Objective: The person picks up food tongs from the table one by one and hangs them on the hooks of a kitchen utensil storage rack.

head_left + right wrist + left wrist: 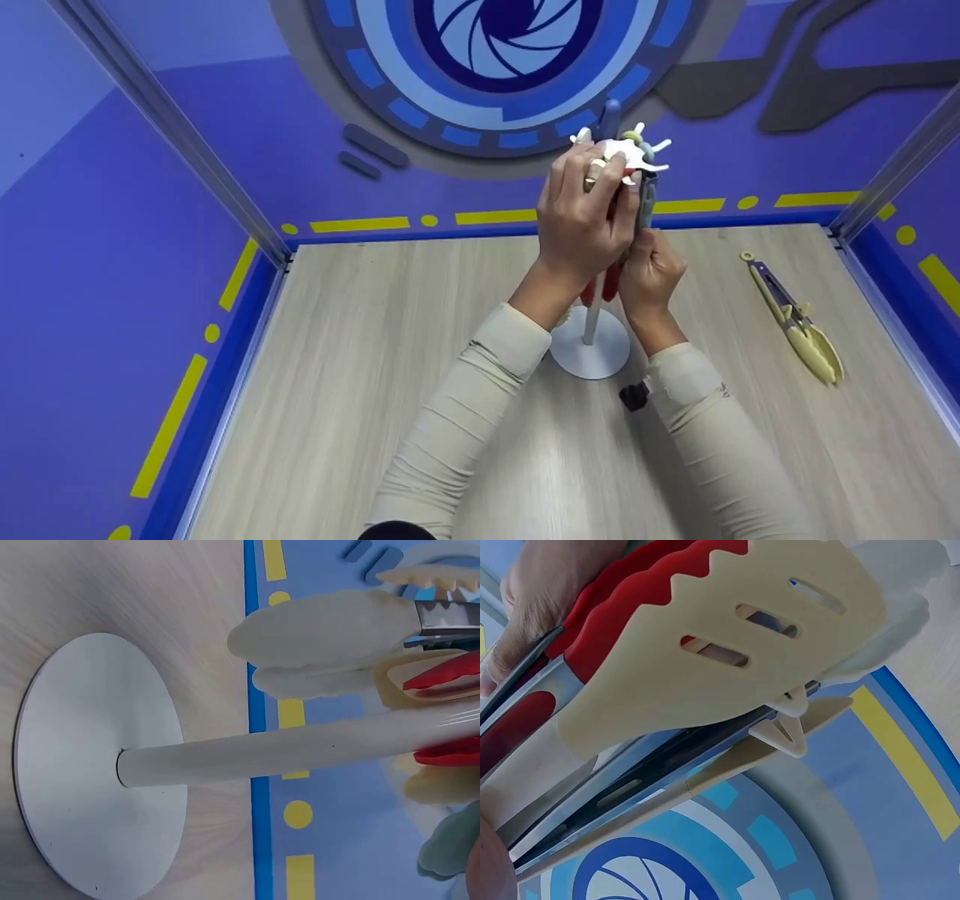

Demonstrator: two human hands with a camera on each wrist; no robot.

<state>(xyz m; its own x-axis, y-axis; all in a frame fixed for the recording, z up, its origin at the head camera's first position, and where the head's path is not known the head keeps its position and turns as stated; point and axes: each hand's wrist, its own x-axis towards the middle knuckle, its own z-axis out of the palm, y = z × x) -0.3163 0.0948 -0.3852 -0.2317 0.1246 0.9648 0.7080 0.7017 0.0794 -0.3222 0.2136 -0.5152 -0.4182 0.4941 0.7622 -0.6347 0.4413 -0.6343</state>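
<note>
A white stand with a round base [600, 360] and a thin pole [300, 754] carries several hanging tongs from its many-armed white top [630, 154]. My left hand [585, 202] is up at this top, fingers curled round the tongs' upper ends; exactly which tongs is hidden. Just below and to the right, my right hand [651, 274] grips grey-green tongs [646, 202], whose head shows beside it in the right wrist view. Beige slotted tongs [735, 637] and red-tipped tongs [630, 607] hang close by in the left wrist view.
Pale yellow tongs [806, 330] lie on the wooden table [337, 412] at the right. A blue patterned wall [225, 135] rises close behind the stand. A dark blue handle end [610, 116] sticks up behind the stand's top.
</note>
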